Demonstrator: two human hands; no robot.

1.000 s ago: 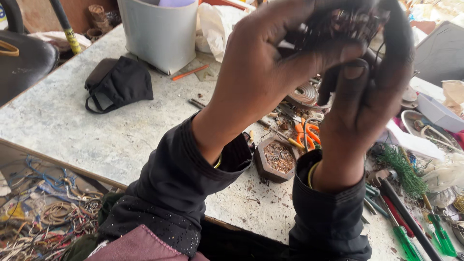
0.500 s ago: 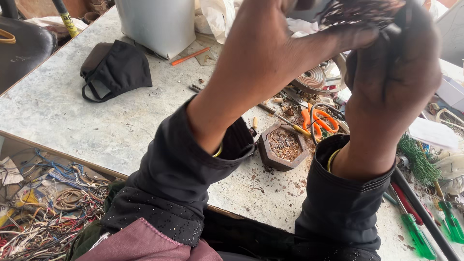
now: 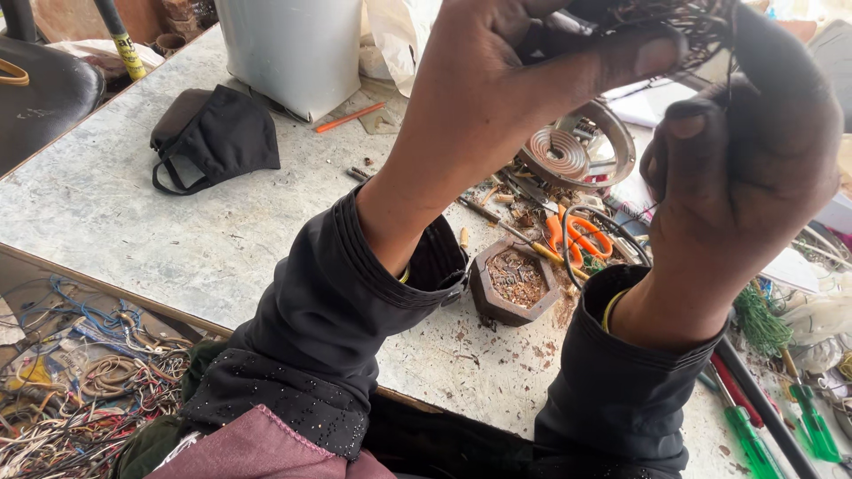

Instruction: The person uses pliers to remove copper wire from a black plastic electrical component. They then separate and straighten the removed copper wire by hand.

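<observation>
Both hands are raised close to the camera, above a pale worktable [image 3: 177, 239]. My left hand [image 3: 506, 80] grips a dark, wiry, coil-like object [image 3: 683, 22] at the top edge of the view, thumb pressed across it. My right hand [image 3: 745, 168] closes on the same object from the right, fingers curled around its side. Most of the object is hidden by the fingers or cut off by the frame. Black sleeves cover both forearms.
Below the hands lie a small brown hexagonal dish [image 3: 515, 284] of scraps, orange-handled scissors [image 3: 577, 235], a round metal disc with a spiral [image 3: 577, 155], green-handled tools [image 3: 812, 421], a black face mask [image 3: 217, 137], an orange pencil [image 3: 351, 117] and a grey bin [image 3: 297, 49]. Tangled wires [image 3: 71, 390] fill a lower shelf.
The view has shifted so the hands sit higher and closer. Both hands keep their hold on the wiry object, with the fingers slightly rearranged.
</observation>
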